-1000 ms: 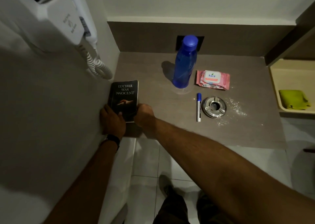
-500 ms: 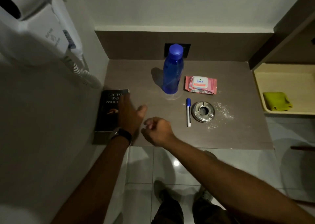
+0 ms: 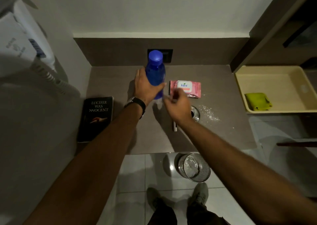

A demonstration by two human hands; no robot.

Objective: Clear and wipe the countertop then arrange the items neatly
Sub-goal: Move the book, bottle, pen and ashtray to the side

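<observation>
A blue bottle [image 3: 155, 70] stands upright at the back middle of the brown countertop [image 3: 111, 80]. My left hand [image 3: 145, 87] wraps around its lower body. My right hand [image 3: 178, 104] hovers just right of the bottle's base, fingers loosely curled and blurred, holding nothing that I can see. Behind it lies a pink wipes pack [image 3: 186, 87]. A metal ashtray [image 3: 195, 113] and a white marker [image 3: 175, 127] are partly hidden under my right wrist. White powder [image 3: 210, 112] is scattered to the right of the ashtray. A black book [image 3: 97, 116] lies at the left edge.
A cream tray [image 3: 274, 80] with a green cloth [image 3: 258, 101] sits to the right of the counter. A wall hair dryer [image 3: 25, 44] with a coiled cord hangs at the left. A metal wastebasket [image 3: 194, 168] stands on the tiled floor below the counter's front edge.
Both hands left the book, which stays at the left edge. My left hand moved to the bottle and closed around it. My right hand moved up beside the bottle's base.
</observation>
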